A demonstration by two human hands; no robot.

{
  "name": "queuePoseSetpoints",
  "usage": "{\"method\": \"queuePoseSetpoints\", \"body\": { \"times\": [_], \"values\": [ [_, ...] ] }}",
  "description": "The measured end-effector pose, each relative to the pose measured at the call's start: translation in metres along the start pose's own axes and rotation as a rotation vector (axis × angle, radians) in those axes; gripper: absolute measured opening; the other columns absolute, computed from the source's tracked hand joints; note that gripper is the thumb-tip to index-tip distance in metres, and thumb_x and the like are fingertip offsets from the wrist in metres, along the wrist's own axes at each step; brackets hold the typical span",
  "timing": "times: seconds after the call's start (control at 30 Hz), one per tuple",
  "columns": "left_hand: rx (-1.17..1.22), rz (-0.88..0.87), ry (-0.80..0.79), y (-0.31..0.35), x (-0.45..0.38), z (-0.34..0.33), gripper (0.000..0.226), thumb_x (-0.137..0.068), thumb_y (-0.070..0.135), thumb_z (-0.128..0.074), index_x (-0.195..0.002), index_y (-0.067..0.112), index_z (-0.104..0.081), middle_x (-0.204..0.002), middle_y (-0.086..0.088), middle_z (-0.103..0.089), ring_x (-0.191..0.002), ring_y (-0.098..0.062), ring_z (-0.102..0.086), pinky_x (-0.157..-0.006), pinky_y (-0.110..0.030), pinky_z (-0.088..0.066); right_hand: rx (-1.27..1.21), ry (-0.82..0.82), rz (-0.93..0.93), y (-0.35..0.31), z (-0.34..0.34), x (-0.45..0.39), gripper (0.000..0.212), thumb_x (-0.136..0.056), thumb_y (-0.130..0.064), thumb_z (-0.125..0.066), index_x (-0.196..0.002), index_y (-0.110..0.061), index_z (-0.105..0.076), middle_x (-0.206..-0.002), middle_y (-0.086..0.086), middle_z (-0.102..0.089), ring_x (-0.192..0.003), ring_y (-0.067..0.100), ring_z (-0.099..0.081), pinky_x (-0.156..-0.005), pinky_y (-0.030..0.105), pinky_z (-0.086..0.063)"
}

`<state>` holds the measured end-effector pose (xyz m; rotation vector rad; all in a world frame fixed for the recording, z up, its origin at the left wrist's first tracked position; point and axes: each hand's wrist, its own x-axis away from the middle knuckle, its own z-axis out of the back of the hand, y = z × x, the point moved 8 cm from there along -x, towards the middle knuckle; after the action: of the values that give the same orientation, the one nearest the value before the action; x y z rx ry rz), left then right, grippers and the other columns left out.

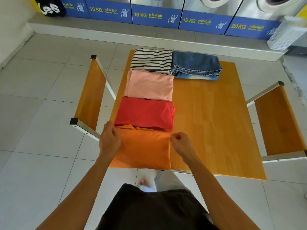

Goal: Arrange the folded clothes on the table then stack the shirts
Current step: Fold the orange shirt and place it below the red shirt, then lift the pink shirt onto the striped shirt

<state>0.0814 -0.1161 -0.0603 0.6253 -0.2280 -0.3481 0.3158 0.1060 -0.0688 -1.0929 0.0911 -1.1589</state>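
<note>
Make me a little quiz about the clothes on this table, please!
1. True or false: the jeans lie beside the striped shirt.
2. Which shirt do both hands pinch? A pink B red C orange
3. How many folded shirts form the row on the table?

Key:
1. True.
2. C: left hand and right hand pinch the orange shirt.
3. Four: striped, pink shirt, red shirt, orange.
</note>
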Motion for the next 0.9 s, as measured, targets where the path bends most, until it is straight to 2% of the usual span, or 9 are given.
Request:
{"method": "queuePoseSetpoints", "body": {
  "times": [0.07,0.17,0.27,0.43,0.53,0.6,0.7,0.8,0.9],
  "values": [
    [-0.001,-0.014,0.014,0.013,-0.013,0.007,0.032,-0.105,0.023,-0.038,-0.133,0.014,-0.05,-0.132,-0.01,-0.059,-0.118,-0.033,-0.059,-0.098,-0.05,-0.048,0.0,0.044,0.045,-0.013,0.012,-0.004,0.016,-0.096,-0.026,-0.058,-0.105,-0.018,-0.067,-0.093,-0.004,-0.069,-0.081,0.012,-0.064,-0.059,0.024,-0.049],
    [0.005,-0.028,0.027,0.037,-0.031,0.013,0.034,-0.106,0.024,-0.035,-0.133,0.013,-0.053,-0.128,-0.01,-0.062,-0.114,-0.031,-0.061,-0.099,-0.048,-0.048,0.043,0.107,0.151,-0.039,0.026,-0.011,0.022,-0.095,-0.029,-0.058,-0.11,-0.017,-0.069,-0.1,-0.006,-0.07,-0.088,0.013,-0.065,-0.067,0.026,-0.049],
    [0.033,-0.035,0.015,0.054,-0.049,0.013,0.036,-0.106,0.025,-0.034,-0.133,0.014,-0.055,-0.126,-0.008,-0.064,-0.113,-0.029,-0.063,-0.098,-0.047,-0.049,0.044,0.131,0.218,-0.066,0.033,-0.022,0.019,-0.095,-0.024,-0.058,-0.108,-0.016,-0.07,-0.102,-0.006,-0.07,-0.092,0.012,-0.064,-0.074,0.026,-0.05],
    [0.049,-0.101,-0.032,0.08,-0.085,0.009,0.037,-0.104,0.023,-0.038,-0.133,0.014,-0.059,-0.132,-0.008,-0.063,-0.121,-0.028,-0.059,-0.107,-0.045,-0.042,0.079,0.15,0.244,-0.098,0.04,-0.055,0.017,-0.095,-0.022,-0.059,-0.107,-0.015,-0.069,-0.099,-0.007,-0.068,-0.089,0.01,-0.062,-0.064,0.016,-0.043],
    [0.036,-0.125,-0.02,0.095,-0.108,0.012,0.035,-0.104,0.02,-0.039,-0.128,0.009,-0.061,-0.129,-0.009,-0.064,-0.118,-0.027,-0.059,-0.103,-0.039,-0.042,0.076,0.16,0.222,-0.107,0.045,-0.081,0.016,-0.094,-0.024,-0.059,-0.105,-0.016,-0.068,-0.097,-0.009,-0.066,-0.079,0.003,-0.059,-0.06,0.016,-0.043],
    [0.019,-0.14,-0.021,0.1,-0.127,0.01,0.035,-0.104,0.021,-0.039,-0.124,0.01,-0.064,-0.121,-0.009,-0.068,-0.11,-0.026,-0.063,-0.098,-0.039,-0.047,0.085,0.154,0.197,-0.111,0.046,-0.101,0.016,-0.095,-0.026,-0.057,-0.104,-0.017,-0.066,-0.096,-0.009,-0.065,-0.078,0.003,-0.058,-0.06,0.019,-0.045],
    [-0.006,-0.177,-0.066,0.11,-0.158,-0.002,0.035,-0.103,0.022,-0.038,-0.12,0.013,-0.067,-0.103,-0.008,-0.071,-0.092,-0.024,-0.065,-0.09,-0.039,-0.052,0.106,0.147,0.155,-0.116,0.046,-0.134,0.023,-0.095,-0.031,-0.051,-0.099,-0.014,-0.066,-0.089,-0.003,-0.068,-0.078,0.016,-0.063,-0.063,0.032,-0.052],
    [0.001,-0.181,-0.087,0.126,-0.184,-0.016,0.036,-0.103,0.021,-0.038,-0.128,0.015,-0.064,-0.113,-0.01,-0.07,-0.1,-0.029,-0.065,-0.095,-0.037,-0.049,0.139,0.123,0.123,-0.126,0.04,-0.169,0.032,-0.098,-0.034,-0.045,-0.086,-0.008,-0.06,-0.075,0.002,-0.06,-0.067,0.019,-0.054,-0.058,0.034,-0.044],
    [0.016,-0.134,-0.081,0.132,-0.209,-0.037,0.035,-0.103,0.023,-0.037,-0.124,0.01,-0.062,-0.109,-0.015,-0.068,-0.096,-0.031,-0.065,-0.092,-0.044,-0.053,0.148,0.112,0.051,-0.127,0.03,-0.202,0.041,-0.1,-0.042,-0.04,-0.099,-0.006,-0.058,-0.088,0.007,-0.062,-0.079,0.024,-0.058,-0.065,0.04,-0.051]
  ]
}}
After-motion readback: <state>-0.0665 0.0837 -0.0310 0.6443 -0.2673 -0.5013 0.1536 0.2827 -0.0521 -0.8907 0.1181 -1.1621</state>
